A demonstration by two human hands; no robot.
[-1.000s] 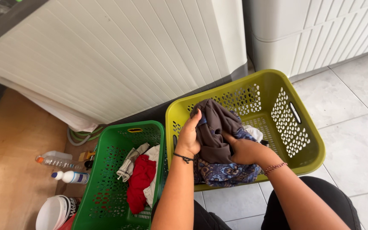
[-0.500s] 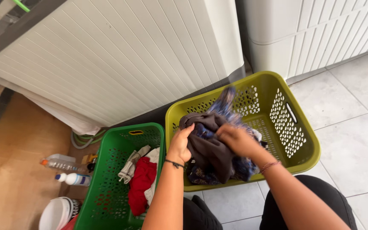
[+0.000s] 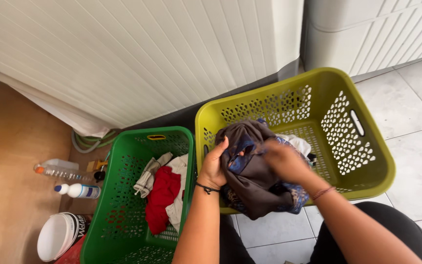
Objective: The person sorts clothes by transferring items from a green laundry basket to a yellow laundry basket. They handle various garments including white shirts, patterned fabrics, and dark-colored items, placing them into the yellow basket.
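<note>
Both of my hands hold a dark brown garment [image 3: 255,183] above the near left corner of a yellow-green laundry basket [image 3: 367,161]. My left hand [image 3: 214,164] grips its left side. My right hand [image 3: 284,160] is blurred and clutches its top, where a blue patterned cloth [image 3: 242,149] is bunched in with it. More blue patterned fabric [image 3: 296,195] hangs below my right wrist. A white cloth [image 3: 296,143] lies inside the basket behind my hands.
A green basket [image 3: 123,215] on the left holds a red garment [image 3: 161,195] and pale cloths [image 3: 150,173]. Left of it stand two plastic bottles [image 3: 69,181] and a white bucket [image 3: 57,234]. White ribbed appliances [image 3: 147,54] stand behind. Grey floor tiles [image 3: 416,122] lie at the right.
The blue patterned cloth that stuck up above my hands has come down and is bunched into the brown garment. My hands stay at the basket's left corner.
</note>
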